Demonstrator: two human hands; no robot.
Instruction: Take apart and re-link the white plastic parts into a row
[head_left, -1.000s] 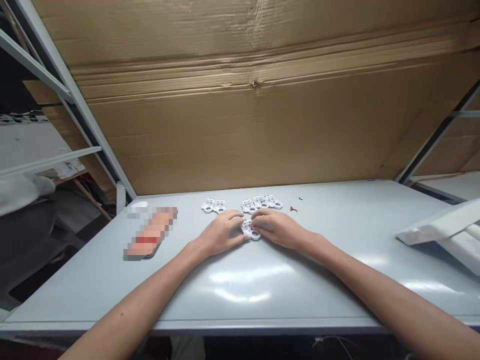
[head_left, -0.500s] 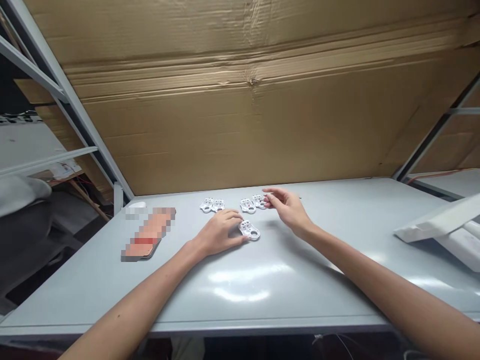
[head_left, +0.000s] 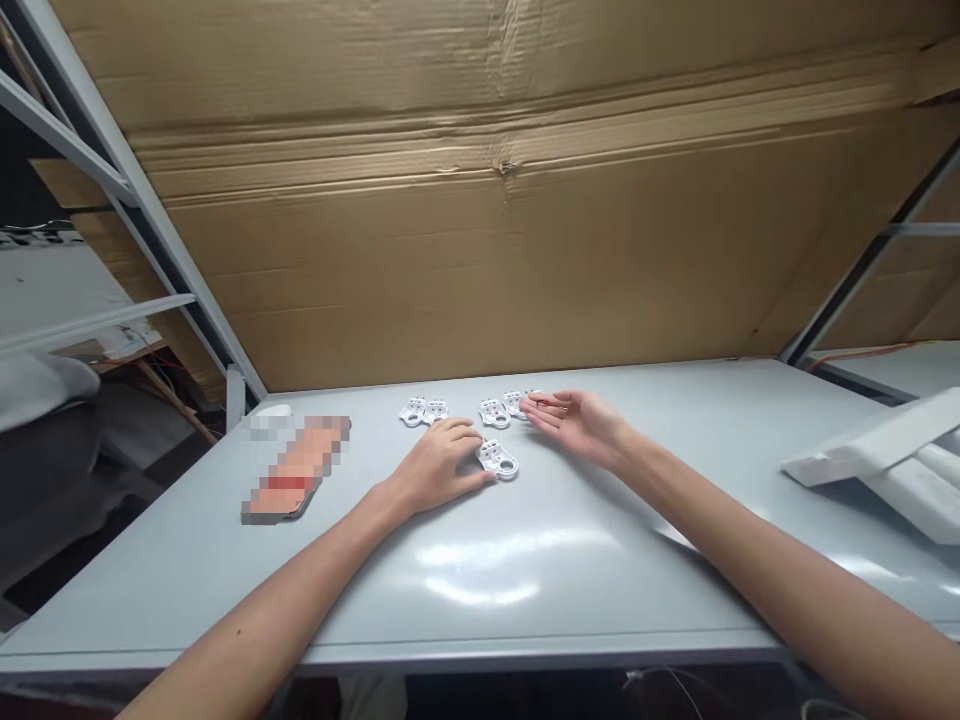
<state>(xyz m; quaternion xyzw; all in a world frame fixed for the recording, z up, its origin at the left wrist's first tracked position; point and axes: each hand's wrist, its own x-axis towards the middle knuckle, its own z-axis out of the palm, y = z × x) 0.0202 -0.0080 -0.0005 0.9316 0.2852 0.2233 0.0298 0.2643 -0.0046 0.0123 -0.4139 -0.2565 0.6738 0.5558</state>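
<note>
Left hand (head_left: 439, 465) on the bench (head_left: 525, 590), fingers spread, resting against a white plastic part (head_left: 497, 461). Right hand (head_left: 577, 425) had left that part for the far row of similar parts (head_left: 495, 413), fingers narrow, tips at the row; any hold could not be told.

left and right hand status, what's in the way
Left hand against white plastic part, grip unclear. Right hand open, fingertips at far white parts. Nothing between hands but that part.

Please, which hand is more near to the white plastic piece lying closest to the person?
The left hand is nearer: it touches the white plastic piece. The right hand is apart from it, farther up the table and to its right.
</note>
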